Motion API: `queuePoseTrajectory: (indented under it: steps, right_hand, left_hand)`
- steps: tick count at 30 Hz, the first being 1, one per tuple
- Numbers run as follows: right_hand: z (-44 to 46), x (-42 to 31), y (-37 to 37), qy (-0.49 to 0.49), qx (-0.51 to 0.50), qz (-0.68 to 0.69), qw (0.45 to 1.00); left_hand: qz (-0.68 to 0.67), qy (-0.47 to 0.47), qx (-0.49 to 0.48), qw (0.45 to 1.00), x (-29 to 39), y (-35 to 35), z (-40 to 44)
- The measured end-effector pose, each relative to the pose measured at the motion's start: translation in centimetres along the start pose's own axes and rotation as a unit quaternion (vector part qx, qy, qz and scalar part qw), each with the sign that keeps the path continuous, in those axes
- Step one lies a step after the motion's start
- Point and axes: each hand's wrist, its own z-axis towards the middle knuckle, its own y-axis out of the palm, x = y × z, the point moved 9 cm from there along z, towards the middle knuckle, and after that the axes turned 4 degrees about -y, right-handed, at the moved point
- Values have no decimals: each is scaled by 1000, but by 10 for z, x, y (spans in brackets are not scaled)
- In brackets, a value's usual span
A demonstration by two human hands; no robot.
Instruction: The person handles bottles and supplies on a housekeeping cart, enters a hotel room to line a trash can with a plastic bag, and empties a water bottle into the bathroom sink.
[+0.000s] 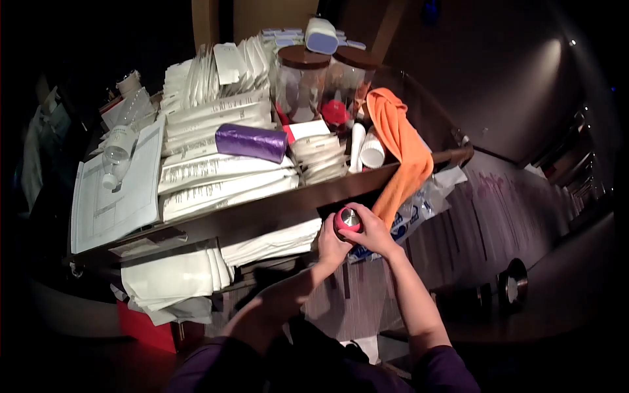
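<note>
Both my hands are wrapped round a pink bottle with a silver top (348, 220), in front of the cart's near edge. My left hand (332, 243) closes on its left side, and my right hand (373, 232) grips it from the right, with fingers at the top. The lower part of the bottle is hidden by my hands. Just right of it hangs an orange cloth (400, 144) over the cart's edge. Behind the cloth's lower end is a clear plastic bag with blue print (419, 209).
The dark cart (262, 206) carries rows of white paper packets (219, 108), a purple roll (251, 142), lidded clear jars (301, 85), white cups (372, 152), and a clear bottle (119, 144) on papers. Stacked white linens (173, 272) sit below, above a red box (147, 327).
</note>
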Motion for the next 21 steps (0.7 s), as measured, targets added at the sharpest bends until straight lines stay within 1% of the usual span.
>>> queuePoseTrajectory:
  steps: [3,4,5,6,7,8,10,11,13,14,16,18,19,20,21]
  right_hand:
    - [-20,-32,4,-8,-62,142,988]
    - [-26,-46,6,-12,-90,192,977]
    - [-34,-53,12,6,-125,223,967]
    - [-39,-64,18,-2,-156,246,957]
    - [-44,-78,20,0,-177,260,949]
    - [-48,-92,23,1,-198,275,941]
    - [-56,-115,32,9,-242,320,916]
    - [-58,-126,33,-23,-248,312,917]
    - [-63,-146,31,-82,-267,305,910]
    - [-64,-160,29,-107,-275,333,895]
    - [-73,-190,20,-126,-361,388,839]
    - [-72,-192,18,-42,-402,409,818]
    - [-59,-203,15,-46,-344,392,852]
    - [-45,-219,20,-98,-315,363,871]
    - [-35,-233,28,-154,-278,272,908]
  left_hand:
    - [-41,30,-62,997,28,-28,-24]
    - [-80,15,-97,992,30,-35,-31]
    - [-74,22,-116,990,38,-48,-39]
    - [-68,28,-133,988,46,-63,-47]
    - [-63,64,-128,988,56,-80,-54]
    - [-49,48,-134,989,59,-97,-61]
    - [-6,70,-104,992,71,-130,-69]
    - [0,77,-99,992,71,-145,-71]
    - [27,63,-41,997,77,-183,-76]
    - [39,59,-8,997,82,-203,-76]
    - [74,78,31,994,77,-232,-75]
    - [93,101,67,988,84,-263,-78]
    - [97,105,67,987,89,-276,-80]
    - [99,82,63,990,87,-286,-82]
    - [100,61,58,991,84,-295,-85]
